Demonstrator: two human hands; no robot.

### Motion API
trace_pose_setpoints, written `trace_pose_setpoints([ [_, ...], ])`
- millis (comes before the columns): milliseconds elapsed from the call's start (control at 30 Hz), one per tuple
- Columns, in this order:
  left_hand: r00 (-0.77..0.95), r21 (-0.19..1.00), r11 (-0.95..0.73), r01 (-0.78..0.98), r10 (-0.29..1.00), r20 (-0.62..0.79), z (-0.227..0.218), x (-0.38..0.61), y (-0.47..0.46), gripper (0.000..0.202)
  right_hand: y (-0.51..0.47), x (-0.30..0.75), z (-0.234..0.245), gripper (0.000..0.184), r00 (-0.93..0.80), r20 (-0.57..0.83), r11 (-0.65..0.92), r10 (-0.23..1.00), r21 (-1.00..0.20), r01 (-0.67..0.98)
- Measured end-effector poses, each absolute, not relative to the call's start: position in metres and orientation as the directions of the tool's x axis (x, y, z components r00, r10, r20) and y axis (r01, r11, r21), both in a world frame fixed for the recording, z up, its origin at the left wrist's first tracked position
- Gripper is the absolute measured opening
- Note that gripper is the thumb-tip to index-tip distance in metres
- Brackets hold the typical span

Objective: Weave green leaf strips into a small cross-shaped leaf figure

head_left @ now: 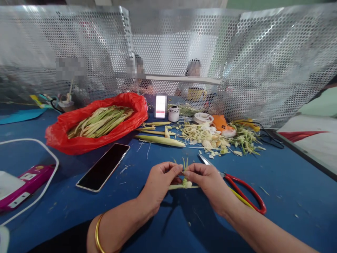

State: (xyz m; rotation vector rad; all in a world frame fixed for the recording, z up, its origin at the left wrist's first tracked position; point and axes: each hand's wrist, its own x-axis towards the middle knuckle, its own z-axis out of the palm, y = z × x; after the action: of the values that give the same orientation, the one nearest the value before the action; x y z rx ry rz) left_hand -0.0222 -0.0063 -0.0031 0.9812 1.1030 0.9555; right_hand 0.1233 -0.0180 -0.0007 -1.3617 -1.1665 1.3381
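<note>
Above the blue table, a small woven piece of green leaf strips (185, 182) is held between my two hands, with a pale stalk running crosswise below it and thin strip ends pointing up. The thumb and fingers of my left hand (160, 181) pinch it from the left. From the other side my right hand (207, 181) pinches it too, fingertips close to the left ones. Partly under my right hand and forearm lie scissors (247, 193) with red handles, blades pointing away to the left. My fingers hide part of the weave.
A red plastic bag (79, 146) of long leaf strips sits left of a phone (104, 168). Leaf scraps (210, 135), husk pieces (160, 140), a tape roll (203, 118) and a small jar (173, 114) lie ahead. A purple power strip (28, 186) is at left. People sit behind the perforated screen (173, 45).
</note>
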Motion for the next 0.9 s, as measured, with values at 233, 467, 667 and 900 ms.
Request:
trace_pose_setpoints([
  [233,0.352,0.984,0.162,0.073,0.919,-0.177,0.006,-0.029,-0.004,0.017,-0.013,0.133,0.004,0.021,0.020,-0.069,-0.070,0.997,-0.996,0.051],
  [467,0.403,0.956,-0.193,0.223,0.911,0.090,0.013,-0.032,-0.008,0.029,-0.013,0.130,0.007,0.022,0.109,-0.009,-0.013,0.994,-0.999,0.038],
  [667,0.424,0.736,-0.510,0.445,0.844,0.328,-0.001,-0.033,-0.008,0.014,-0.015,0.124,-0.002,0.029,-0.003,-0.124,-0.123,0.992,-0.988,-0.088],
  [900,0.565,0.722,-0.550,0.421,0.781,0.266,0.000,-0.036,-0.005,0.020,-0.013,0.124,-0.002,0.034,-0.020,-0.119,-0.120,0.993,-0.988,-0.094],
])
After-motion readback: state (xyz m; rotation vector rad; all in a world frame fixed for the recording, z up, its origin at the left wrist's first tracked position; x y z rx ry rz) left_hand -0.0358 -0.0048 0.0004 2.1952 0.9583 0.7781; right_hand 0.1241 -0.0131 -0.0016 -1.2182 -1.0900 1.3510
